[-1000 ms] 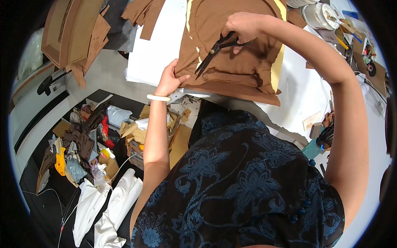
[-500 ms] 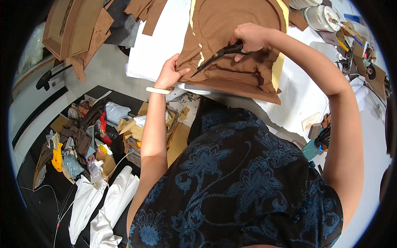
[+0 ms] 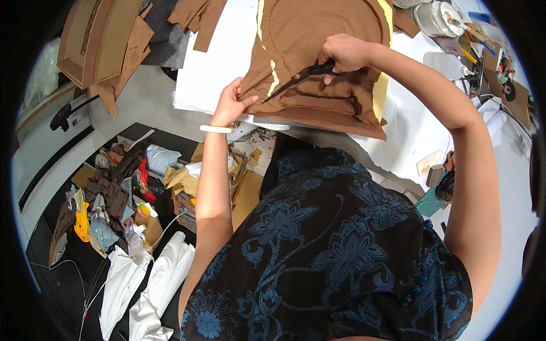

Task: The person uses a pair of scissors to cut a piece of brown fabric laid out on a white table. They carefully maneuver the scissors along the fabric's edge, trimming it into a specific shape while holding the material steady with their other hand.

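Black scissors (image 3: 297, 78) lie over a piece of brown fabric (image 3: 318, 25), their handles in the grip of my right hand (image 3: 344, 52). The blades look nearly or fully closed, and their tips point down and left toward my other hand. At the left edge of the fabric, my left hand (image 3: 230, 104) holds the cloth between thumb and fingers; the fingers are partly behind it. A pale yellow strip (image 3: 273, 78) shows in a slit near the blades. Ridges and folds run across the fabric's lower right part.
White sheets (image 3: 213, 74) cover the table under the fabric. A brown curved box (image 3: 102, 42) stands at upper left. Below it, a black surface (image 3: 51, 284) carries scraps and white rolled cloth (image 3: 165, 284). White tubs (image 3: 438, 20) and tools crowd the upper right.
The view has shifted slightly. The scissor tips stay close to my left hand, and both hands keep nearly the same places on the fabric.
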### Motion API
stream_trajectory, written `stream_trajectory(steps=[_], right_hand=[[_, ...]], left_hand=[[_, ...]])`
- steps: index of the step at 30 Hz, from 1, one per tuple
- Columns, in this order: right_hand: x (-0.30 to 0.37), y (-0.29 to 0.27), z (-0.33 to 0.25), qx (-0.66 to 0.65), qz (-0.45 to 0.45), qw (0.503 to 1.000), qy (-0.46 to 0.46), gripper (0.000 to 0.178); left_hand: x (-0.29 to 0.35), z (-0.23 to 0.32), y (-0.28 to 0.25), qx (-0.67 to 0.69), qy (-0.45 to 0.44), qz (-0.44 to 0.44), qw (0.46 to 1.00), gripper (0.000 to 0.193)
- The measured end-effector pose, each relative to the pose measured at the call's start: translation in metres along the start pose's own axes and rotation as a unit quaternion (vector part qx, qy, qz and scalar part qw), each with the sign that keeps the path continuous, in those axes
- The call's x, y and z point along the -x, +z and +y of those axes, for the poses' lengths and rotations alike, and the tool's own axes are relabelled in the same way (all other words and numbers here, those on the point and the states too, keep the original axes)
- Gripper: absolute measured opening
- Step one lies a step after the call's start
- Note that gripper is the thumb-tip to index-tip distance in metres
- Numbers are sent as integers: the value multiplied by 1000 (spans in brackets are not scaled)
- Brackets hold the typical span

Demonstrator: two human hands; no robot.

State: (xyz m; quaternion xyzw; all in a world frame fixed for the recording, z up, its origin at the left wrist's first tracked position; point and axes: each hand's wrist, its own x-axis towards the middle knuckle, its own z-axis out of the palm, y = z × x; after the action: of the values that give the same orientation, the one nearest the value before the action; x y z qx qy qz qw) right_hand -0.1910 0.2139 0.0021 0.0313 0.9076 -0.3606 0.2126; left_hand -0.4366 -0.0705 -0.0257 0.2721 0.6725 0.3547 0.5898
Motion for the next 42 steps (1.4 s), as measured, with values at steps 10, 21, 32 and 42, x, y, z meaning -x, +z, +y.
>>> stream_trajectory(steps=[10,21,32,42], right_hand=[[25,17,-14,-14,46,997,56,61],[9,31,-31,-59,26,996,68,59],[10,52,-30,-87,32,994,54,53],[12,42,-41,-97,24,992,83,56]], left_hand=[[3,-3,-3,39,-4,12,999,36],[1,-2,-5,42,14,10,999,31],[0,-8,-12,65,3,12,998,29],[-4,-15,-21,74,-4,22,997,25]])
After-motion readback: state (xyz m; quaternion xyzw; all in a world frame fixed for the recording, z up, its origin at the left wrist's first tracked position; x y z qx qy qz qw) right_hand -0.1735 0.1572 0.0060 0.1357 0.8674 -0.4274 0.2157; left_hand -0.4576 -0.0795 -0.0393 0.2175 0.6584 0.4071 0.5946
